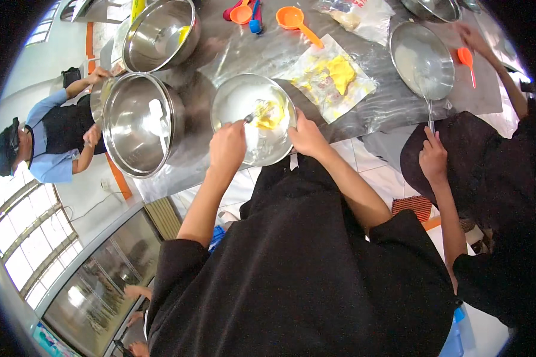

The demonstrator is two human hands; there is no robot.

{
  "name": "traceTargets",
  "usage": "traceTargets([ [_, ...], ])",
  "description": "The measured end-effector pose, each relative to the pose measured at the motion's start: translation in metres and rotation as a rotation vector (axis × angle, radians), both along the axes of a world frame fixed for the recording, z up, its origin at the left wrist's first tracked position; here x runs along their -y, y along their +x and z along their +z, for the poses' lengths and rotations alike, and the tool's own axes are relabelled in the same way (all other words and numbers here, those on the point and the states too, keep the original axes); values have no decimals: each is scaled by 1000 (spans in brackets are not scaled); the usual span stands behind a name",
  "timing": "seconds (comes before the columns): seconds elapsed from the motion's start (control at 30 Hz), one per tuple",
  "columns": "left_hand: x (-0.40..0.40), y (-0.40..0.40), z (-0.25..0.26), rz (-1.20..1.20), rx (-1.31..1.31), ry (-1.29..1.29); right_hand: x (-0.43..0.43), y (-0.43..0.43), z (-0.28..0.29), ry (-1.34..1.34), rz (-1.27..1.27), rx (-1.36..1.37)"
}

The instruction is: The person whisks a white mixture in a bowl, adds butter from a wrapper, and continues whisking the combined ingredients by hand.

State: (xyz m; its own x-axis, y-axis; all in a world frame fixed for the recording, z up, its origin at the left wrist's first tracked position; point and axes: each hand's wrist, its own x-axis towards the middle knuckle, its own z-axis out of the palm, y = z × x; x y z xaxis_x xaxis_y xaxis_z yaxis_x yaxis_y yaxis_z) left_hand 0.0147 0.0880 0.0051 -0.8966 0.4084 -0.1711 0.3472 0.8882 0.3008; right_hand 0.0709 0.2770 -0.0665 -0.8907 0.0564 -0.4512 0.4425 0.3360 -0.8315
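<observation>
A metal mixing bowl (pixel 232 96) stands at the table edge before me. My left hand (pixel 227 145) grips the handle of a wire whisk (pixel 261 111), its wires down in the bowl among a clump of yellow, butter-like stuff (pixel 270 117). Thumb and fingers of my right hand (pixel 307 134) are closed on the bowl's right rim. To the right of the bowl, a sheet of paper (pixel 330 109) lies on the table with a smeared yellow lump (pixel 341 73) on it.
Nested steel bowls (pixel 129 138) with a white spatula (pixel 158 118) stand left, another steel bowl (pixel 147 44) behind. Orange scoops (pixel 290 18) and a plastic bag (pixel 362 20) lie on the metal table (pixel 236 49). A co-worker at right whisks in a bowl (pixel 442 58); another person stands far left.
</observation>
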Motion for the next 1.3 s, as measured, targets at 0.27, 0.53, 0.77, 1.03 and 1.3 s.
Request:
traceTargets([
  [0.27, 26, 11, -13, -153, 127, -92, 0, 0, 1, 111, -47, 7],
  [0.53, 33, 1, -28, -248, 102, -45, 16, -5, 34, -128, -171, 166],
  [0.77, 72, -20, -33, -148, 202, -45, 24, -2, 24, -169, -300, 181],
  [1.03, 53, -33, -17, -199, 162, 236, 30, 7, 18, -224, -336, 134],
  [1.3, 55, -25, -43, -301, 241, 221, 35, 7, 17, -277, -412, 169],
])
